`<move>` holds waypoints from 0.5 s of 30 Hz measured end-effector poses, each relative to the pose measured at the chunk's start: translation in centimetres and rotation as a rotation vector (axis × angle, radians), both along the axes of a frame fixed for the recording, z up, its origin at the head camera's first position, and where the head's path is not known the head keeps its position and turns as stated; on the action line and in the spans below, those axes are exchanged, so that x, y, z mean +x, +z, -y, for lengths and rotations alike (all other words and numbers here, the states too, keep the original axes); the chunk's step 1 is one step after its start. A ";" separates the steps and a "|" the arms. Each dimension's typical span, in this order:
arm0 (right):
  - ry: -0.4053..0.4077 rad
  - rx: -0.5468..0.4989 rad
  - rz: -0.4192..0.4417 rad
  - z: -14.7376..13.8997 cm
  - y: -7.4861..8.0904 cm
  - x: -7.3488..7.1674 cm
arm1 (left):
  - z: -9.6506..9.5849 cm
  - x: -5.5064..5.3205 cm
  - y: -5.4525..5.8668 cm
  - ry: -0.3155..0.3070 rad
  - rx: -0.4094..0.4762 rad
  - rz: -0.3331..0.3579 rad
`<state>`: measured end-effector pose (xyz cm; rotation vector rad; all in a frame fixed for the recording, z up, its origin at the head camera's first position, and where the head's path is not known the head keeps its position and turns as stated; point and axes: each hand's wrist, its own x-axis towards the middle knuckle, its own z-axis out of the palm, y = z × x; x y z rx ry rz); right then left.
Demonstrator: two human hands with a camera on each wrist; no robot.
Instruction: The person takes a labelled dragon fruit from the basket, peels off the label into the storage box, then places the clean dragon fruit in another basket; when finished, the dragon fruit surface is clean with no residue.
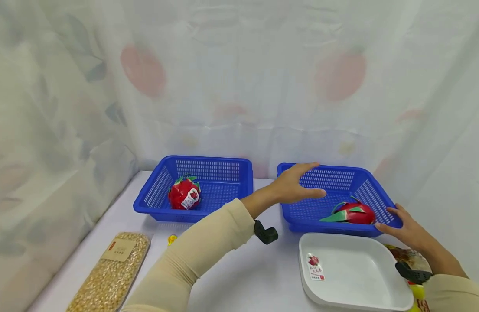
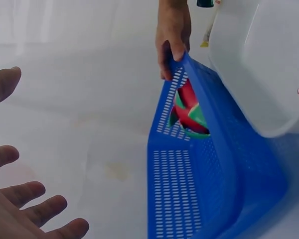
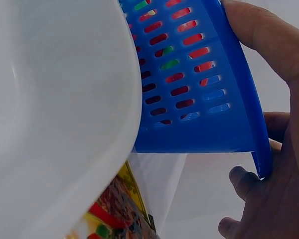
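My right hand [image 1: 411, 229] grips the right front corner of a blue slotted basket [image 1: 309, 226], its thumb and fingers on either side of the rim, as the left wrist view also shows. In that basket a red dragon fruit [image 1: 364, 215] with green leaf tips lies on its side at the right end. My left hand [image 1: 295, 186] hovers over the basket's left end, fingers spread and holding nothing. The left wrist view has its fingers [image 2: 42, 209] apart from the blue rim. Close in front of the basket sits a white plastic tub [image 1: 352, 268] with a dragon fruit label.
Another blue basket [image 1: 223, 214] stands at the left, holding a labelled dragon fruit [image 1: 180, 193]. Nearer lies a clear pack of pale grains or beans [image 1: 106, 273]. A small yellow item [image 1: 171, 239] shows behind my left sleeve. Colourful packets [image 1: 412, 260] lie partly under my right wrist.
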<state>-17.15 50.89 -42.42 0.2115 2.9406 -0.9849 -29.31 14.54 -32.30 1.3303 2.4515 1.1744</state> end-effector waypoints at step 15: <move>0.007 -0.004 -0.006 -0.4 -0.3 0.0 | 9.0 0.3 1.1 0.191 0.206 -0.042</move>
